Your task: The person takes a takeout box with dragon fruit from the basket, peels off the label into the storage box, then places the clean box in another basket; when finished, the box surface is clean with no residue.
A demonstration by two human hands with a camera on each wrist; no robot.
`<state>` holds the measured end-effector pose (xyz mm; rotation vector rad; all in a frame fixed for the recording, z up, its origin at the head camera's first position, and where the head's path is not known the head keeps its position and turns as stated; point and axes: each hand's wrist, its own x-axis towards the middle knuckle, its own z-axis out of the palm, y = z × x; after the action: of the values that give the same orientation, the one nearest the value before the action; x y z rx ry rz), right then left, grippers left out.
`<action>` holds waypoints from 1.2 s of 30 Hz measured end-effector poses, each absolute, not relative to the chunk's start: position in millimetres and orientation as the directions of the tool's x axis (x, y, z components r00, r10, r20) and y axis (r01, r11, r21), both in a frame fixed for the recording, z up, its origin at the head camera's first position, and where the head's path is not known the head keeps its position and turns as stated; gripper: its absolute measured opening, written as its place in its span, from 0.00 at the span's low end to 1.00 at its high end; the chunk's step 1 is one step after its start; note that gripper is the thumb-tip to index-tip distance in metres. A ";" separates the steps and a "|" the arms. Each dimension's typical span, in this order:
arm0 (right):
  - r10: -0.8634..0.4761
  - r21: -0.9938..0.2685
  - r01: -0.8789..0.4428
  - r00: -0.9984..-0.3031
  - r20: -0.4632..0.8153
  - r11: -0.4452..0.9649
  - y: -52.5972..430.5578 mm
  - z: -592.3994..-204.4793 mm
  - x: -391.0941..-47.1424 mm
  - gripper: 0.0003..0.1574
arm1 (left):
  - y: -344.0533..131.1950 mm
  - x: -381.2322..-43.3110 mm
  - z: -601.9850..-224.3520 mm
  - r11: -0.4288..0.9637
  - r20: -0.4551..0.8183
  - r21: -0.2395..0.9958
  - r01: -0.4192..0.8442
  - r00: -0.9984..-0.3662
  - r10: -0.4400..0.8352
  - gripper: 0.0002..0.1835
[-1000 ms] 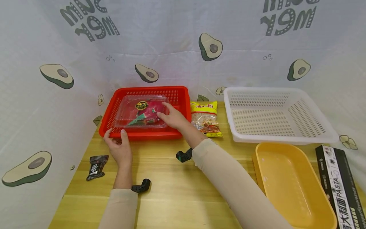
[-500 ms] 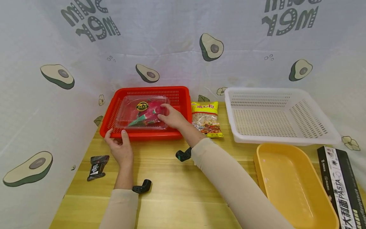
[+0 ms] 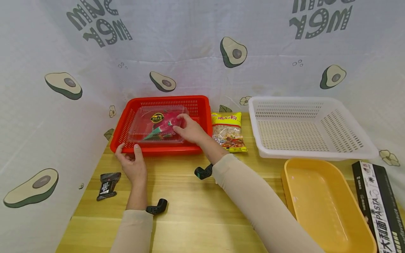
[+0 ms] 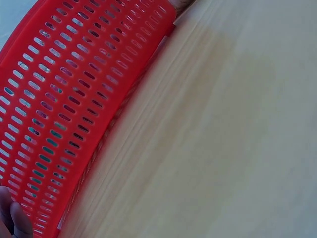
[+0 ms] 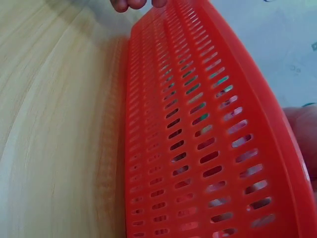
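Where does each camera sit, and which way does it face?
Head: worn there, facing forward and down over the red basket; left hand, right hand, sleeves show.
Left wrist: worn there, facing the basket's slotted side; fingers show lower left.
Right wrist: worn there, facing a slotted side too; fingertips at top, blurred skin right.
Shared: both wrist views include basket and table.

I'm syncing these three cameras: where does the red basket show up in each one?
Head: red basket left of centre.
Left wrist: red basket along the left, top to bottom.
Right wrist: red basket from the middle rightward, top to bottom.
Shared landmark: wooden table, respectively below, right and left of it.
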<state>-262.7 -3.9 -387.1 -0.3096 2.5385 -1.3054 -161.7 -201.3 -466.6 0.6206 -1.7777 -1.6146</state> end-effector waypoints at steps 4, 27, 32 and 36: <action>-0.285 -0.828 -0.096 -0.955 -0.080 0.552 -2.4 -381.8 -260.0 0.28 | -201.5 -161.2 -465.9 0.128 0.144 0.989 0.074 -0.682 -0.717 0.28; -0.092 -0.895 -0.076 -0.995 0.040 0.439 33.9 -325.0 -213.7 0.24 | -203.5 -162.9 -466.5 0.139 0.172 0.985 0.103 -0.666 -0.726 0.28; -0.028 -0.949 -0.061 -0.998 0.055 0.310 49.2 -326.4 -196.4 0.23 | -203.5 -162.7 -466.9 0.136 0.167 0.986 0.098 -0.671 -0.723 0.28; 0.024 -0.971 -0.049 -0.998 0.056 0.235 59.9 -329.9 -181.2 0.23 | -203.2 -161.8 -467.4 0.135 0.156 0.987 0.085 -0.676 -0.721 0.28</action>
<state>-181.2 59.9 -329.9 -0.0262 2.5140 -1.9806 -161.8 -203.2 -467.4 0.6139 -1.7761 -1.6095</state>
